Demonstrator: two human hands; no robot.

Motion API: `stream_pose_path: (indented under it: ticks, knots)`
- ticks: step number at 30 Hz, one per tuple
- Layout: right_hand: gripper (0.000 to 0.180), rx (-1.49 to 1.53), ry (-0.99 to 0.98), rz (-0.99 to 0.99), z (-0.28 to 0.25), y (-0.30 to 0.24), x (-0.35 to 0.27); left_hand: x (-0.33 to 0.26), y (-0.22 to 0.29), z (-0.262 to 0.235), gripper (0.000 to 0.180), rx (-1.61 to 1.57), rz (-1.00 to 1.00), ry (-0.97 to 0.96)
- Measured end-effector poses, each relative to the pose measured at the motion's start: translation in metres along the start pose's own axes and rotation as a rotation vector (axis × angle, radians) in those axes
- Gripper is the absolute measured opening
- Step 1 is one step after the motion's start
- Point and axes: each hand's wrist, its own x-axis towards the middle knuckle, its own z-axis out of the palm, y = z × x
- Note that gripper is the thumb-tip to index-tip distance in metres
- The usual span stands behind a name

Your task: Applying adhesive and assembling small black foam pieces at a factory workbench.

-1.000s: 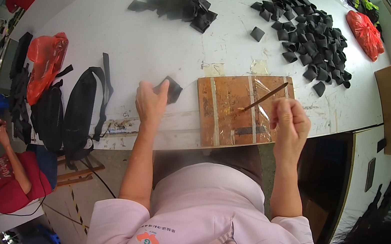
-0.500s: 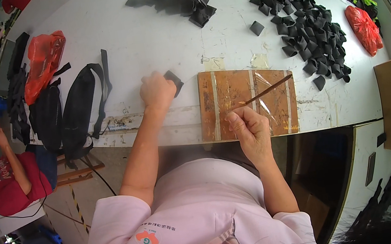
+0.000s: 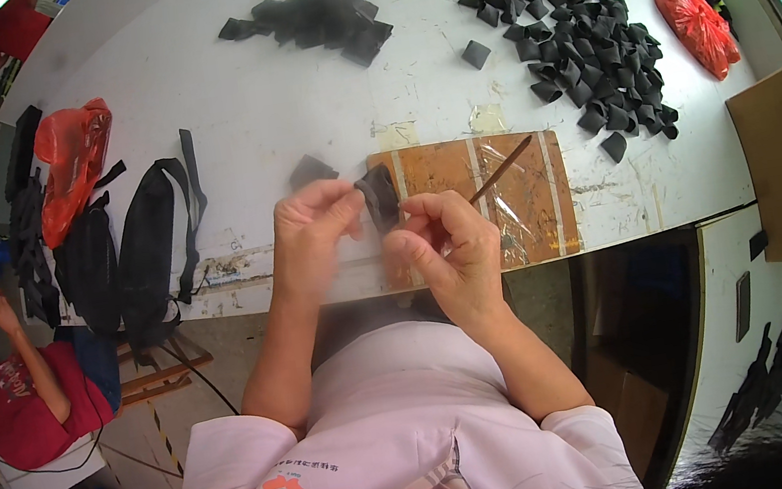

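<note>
White and broad, the bench (image 3: 218,98) runs across the upper part of the head view, with a wooden board (image 3: 528,214) taped in clear strips lying at its near edge, straight in front of the person.

Both hands are raised just above that near edge, close together. Between them is a small black piece (image 3: 379,198), standing roughly upright, its long axis running away from the person. The left hand (image 3: 310,241) closes on it from the left, thumb and forefinger pinched on its left edge; the hand is a little blurred, so the exact hold is hard to read. The right hand (image 3: 447,246) meets it from the right, fingers (image 3: 414,231) curled in around its lower right side. Neither hand is clearly the nearer; the piece sits between them, touching both.

A thin brown stick (image 3: 501,170) slants up and to the right across the board, just beyond the right hand; whether that hand grips its lower end I cannot tell.

One more flat black piece (image 3: 309,170) lies on the bench just behind the left hand. Farther back sit a dark heap (image 3: 317,18) and, to the right, a wide scatter of folded black pieces (image 3: 585,53). Red bags (image 3: 70,161) and black straps (image 3: 148,240) lie at the left end, and another person in red (image 3: 27,410) is below it.
</note>
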Motion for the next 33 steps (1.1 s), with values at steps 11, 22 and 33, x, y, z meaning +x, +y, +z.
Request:
stream_pose_path:
  ticks: [11,22,33]
  knots:
    - [0.007,-0.458,0.170,-0.370,-0.019,-0.002,-0.003,-0.024,-0.015,0.056,0.007,0.664,0.587,0.132]
    - [0.018,-0.186,0.094,-0.141,-0.024,-0.002,-0.009,-0.026,-0.002,0.052,0.009,-0.119,0.037,-0.039]
    - [0.009,0.025,0.097,0.031,-0.027,0.002,-0.008,-0.024,0.001,0.051,0.005,0.046,0.029,-0.139]
